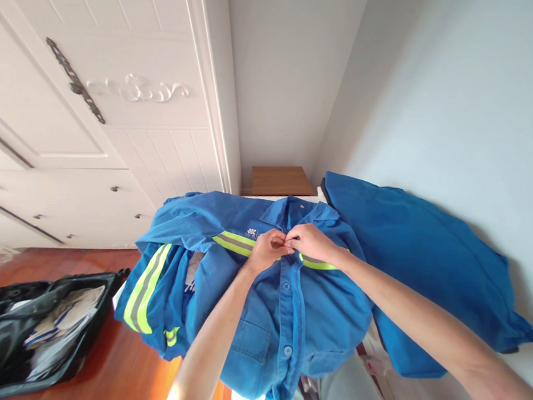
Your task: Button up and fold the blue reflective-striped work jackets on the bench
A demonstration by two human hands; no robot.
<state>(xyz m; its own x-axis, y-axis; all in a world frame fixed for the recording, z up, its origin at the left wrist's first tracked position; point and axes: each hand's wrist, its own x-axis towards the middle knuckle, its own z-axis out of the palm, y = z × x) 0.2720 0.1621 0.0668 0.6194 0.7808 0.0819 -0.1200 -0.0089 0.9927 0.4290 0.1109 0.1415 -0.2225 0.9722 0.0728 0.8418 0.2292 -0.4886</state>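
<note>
A blue work jacket [242,290] with yellow-and-grey reflective stripes is spread out in front of me, collar at the far side. My left hand [271,248] and my right hand [313,242] meet at its front placket just below the collar. Both pinch the cloth there, fingertips touching; whether a button lies between them is hidden. Lower on the placket, several buttons are visible, and the front is closed along them. One sleeve [148,293] with wide reflective bands lies folded at the left.
A blue cloth-covered item [423,260] leans by the wall at the right. On the wooden floor [117,365] at the left lies an open black suitcase [95,330] with clothes in it. A white wardrobe [169,165] stands behind, beside a small brown wooden surface [281,181].
</note>
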